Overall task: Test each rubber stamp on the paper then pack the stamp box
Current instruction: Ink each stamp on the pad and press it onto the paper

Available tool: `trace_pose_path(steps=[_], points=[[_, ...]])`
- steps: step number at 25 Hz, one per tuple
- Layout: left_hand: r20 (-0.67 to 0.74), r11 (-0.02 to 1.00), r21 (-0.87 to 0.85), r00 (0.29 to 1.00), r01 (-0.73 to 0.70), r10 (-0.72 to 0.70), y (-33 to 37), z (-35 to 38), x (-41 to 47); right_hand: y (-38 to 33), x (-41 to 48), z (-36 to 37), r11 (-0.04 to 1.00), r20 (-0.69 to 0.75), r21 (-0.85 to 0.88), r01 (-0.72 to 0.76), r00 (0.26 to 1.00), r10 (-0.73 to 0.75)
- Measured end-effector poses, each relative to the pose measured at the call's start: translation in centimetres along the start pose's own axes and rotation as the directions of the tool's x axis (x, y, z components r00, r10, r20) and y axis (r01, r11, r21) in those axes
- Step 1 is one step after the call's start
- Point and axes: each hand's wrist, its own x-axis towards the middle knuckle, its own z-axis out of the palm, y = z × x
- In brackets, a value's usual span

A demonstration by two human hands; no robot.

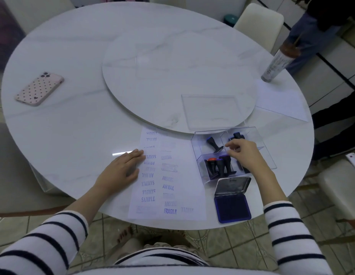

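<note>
My left hand (123, 168) lies flat, palm down, fingers straight and together, on the left edge of the paper (189, 167), pressing it to the table (73, 139); it grasps nothing. My right hand (247, 153) is over the stamp box (270, 157), fingers curled downward above the centre divider; whether the fingertips pinch a stamp or only touch the divider, I cannot tell, as the hand covers that area. The stamp box is a clear plastic case with four compartments, standing on the table just right of the paper and just beside the near rim of the turntable (172, 76). The far-left compartment holds one blue-topped stamp (212, 143), lying tilted; the far-right compartment holds one dark stamp (237, 135); the near-left compartment holds three stamps (219, 167) standing upright, one with an orange top; the near-right compartment is mostly hidden under my hand. The ink pad (232, 210) sits open at the table edge, just in front of the box, lid raised; its pad is dark blue. The paper carries blue impressions reading SAMPLE, AIR MAIL and FRAGILE, some inverted, some faint. The clear lid (212, 110) lies flat on the turntable, behind the box. A phone (39, 89) in a pink dotted case lies face down at the far left of the table; a tall cylindrical container (279, 62) stands at the far right, near a second sheet (281, 104).
</note>
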Motion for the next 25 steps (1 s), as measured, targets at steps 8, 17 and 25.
trace_pose_path(steps=[8,17,25], points=[[-0.004,1.0,0.002,1.0,-0.009,0.009,0.3,-0.3,0.1,-1.0,0.7,-0.2,0.996,-0.053,0.072,0.061,0.997,-0.057],[-0.037,0.994,0.092,0.997,0.066,-0.063,1.8,0.1,-0.3,2.3,0.4,-2.0,0.965,-0.058,0.213,0.154,0.988,-0.145],[-0.217,0.909,-0.348,0.923,0.231,-0.318,13.4,2.6,-0.9,7.9,-2.9,-2.6,0.908,-0.047,0.317,0.275,0.96,-0.275]])
